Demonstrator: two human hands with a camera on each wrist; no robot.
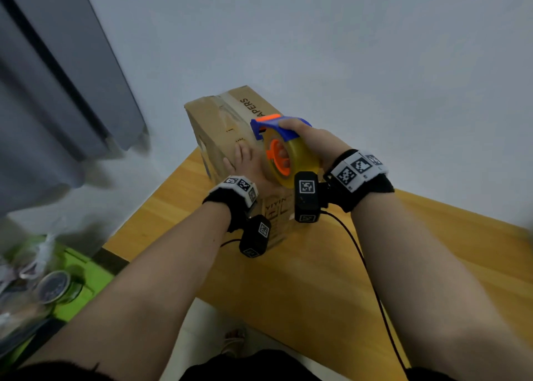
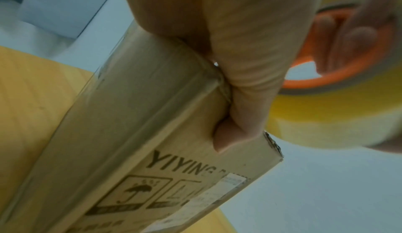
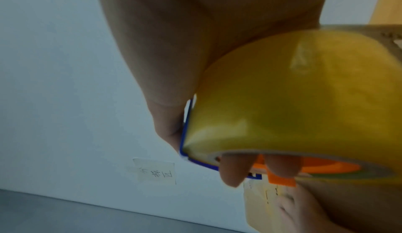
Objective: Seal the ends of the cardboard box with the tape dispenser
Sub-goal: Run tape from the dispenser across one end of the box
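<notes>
Holding the cardboard box still is the job of our left hand. It lies flat on the top of the box with the fingers straight, and in the left wrist view the thumb wraps over the near top edge. We think this keeps the box from sliding on the wooden table while we tape.

Our right hand grips the tape dispenser. The thumb sits on the blue frame and the fingers poke through the orange middle of the roll. That way we can steer it and let the tape roll out. The dispenser is over the top of the box, just beside our left hand. We cannot tell if it touches the box.

The box is brown, long and thin, and stands on the table near the white wall. It has black letters and little care pictures on it. Shiny clear tape already runs along its top and down the near side.
</notes>
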